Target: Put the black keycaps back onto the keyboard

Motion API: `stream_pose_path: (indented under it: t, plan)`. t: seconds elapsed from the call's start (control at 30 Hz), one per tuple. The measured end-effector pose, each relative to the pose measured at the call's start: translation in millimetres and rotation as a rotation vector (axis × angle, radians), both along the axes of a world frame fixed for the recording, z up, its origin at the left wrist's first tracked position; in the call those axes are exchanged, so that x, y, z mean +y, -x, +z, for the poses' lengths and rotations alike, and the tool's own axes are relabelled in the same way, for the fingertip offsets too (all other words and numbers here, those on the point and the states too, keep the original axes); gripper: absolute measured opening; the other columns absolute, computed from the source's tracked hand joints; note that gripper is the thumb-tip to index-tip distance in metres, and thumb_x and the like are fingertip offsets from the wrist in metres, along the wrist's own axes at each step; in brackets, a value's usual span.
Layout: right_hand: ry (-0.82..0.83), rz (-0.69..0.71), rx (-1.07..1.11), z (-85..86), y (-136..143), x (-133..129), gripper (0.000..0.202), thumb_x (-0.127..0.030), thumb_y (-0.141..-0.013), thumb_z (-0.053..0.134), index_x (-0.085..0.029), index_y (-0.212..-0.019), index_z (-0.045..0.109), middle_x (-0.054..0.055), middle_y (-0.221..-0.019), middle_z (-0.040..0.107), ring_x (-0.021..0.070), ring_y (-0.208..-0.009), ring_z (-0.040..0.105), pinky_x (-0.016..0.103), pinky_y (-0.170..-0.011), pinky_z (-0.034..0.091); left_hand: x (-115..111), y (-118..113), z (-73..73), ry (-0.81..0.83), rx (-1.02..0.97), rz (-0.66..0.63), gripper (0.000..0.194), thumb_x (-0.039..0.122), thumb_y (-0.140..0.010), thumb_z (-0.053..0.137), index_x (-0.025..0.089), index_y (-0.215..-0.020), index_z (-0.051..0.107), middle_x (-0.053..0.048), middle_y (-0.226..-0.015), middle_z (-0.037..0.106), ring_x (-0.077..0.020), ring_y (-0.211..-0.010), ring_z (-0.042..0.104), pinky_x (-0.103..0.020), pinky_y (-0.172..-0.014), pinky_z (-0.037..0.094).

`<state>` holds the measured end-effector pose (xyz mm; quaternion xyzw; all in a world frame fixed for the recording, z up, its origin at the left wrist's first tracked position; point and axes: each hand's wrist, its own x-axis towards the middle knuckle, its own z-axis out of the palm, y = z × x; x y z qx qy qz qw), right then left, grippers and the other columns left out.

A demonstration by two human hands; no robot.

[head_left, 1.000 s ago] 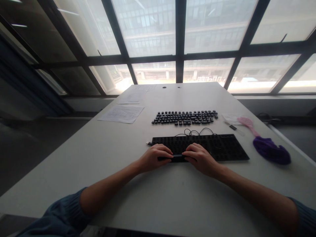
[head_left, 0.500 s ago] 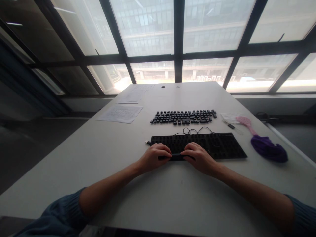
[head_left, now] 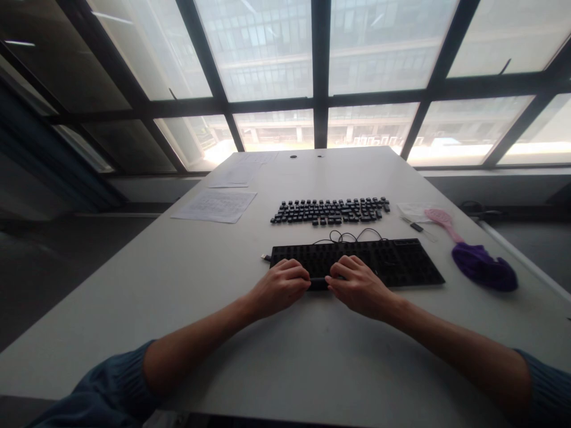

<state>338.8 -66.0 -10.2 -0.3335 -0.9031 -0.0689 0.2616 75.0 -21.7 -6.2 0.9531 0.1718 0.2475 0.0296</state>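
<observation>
Before tall windows (head_left: 267, 53), at a white table (head_left: 134, 309), seemingly working on a dark bar (head_left: 317, 284) at the near edge of a black keyboard (head_left: 408, 261); whether fitting or freeing, unclear. Likely calling next for even effort at both ends of the bar. Pinching its left end with left hand (head_left: 281, 286), right end with right hand (head_left: 357, 286); leaving the middle bare between.

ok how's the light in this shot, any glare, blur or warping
Head view: glare washes out the windows, worst in the lower panes; head view: the keyboard is so dark that its details merge; head view: soft shading on the table near the hands; head view: window frames splay outward, wide-angle style.
</observation>
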Motion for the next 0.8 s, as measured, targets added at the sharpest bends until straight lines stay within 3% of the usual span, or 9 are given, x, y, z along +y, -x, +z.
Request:
stream_pose_path:
  t: [0.27,0.53,0.8]
  plan:
    - [0.008,-0.008,-0.069,-0.2,1.9,0.3,0.013,-0.018,-0.098,0.057,-0.018,-0.091,0.069,0.006,-0.087,0.063,0.0199,-0.085,0.049,0.036,-0.077,0.037,2.7,-2.9,-3.0,0.022,-0.007,-0.008,0.017,0.019,-0.097,0.058,0.019,-0.085,0.069,-0.005,-0.092,0.072,-0.0165,-0.091,0.063,-0.032,-0.082,0.048]
    - [0.049,-0.006,0.117,-9.7,-0.3,3.0,0.017,-0.021,-0.100,0.056,-0.019,-0.089,0.068,0.006,-0.087,0.065,0.0182,-0.083,0.051,0.034,-0.076,0.037,0.4,-2.6,2.0,-0.022,0.035,0.029,0.012,0.019,-0.098,0.056,0.020,-0.093,0.066,-0.005,-0.097,0.072,-0.0165,-0.090,0.062,-0.032,-0.078,0.043]
    - [0.045,-0.015,0.150,-9.5,0.6,4.1,0.020,-0.021,-0.099,0.058,-0.019,-0.080,0.064,0.005,-0.085,0.065,0.0184,-0.082,0.051,0.034,-0.076,0.037,-0.3,-2.4,2.4,-0.056,0.038,0.028,0.012,0.020,-0.098,0.056,0.021,-0.098,0.068,-0.005,-0.097,0.072,-0.0170,-0.090,0.063,-0.032,-0.077,0.043]
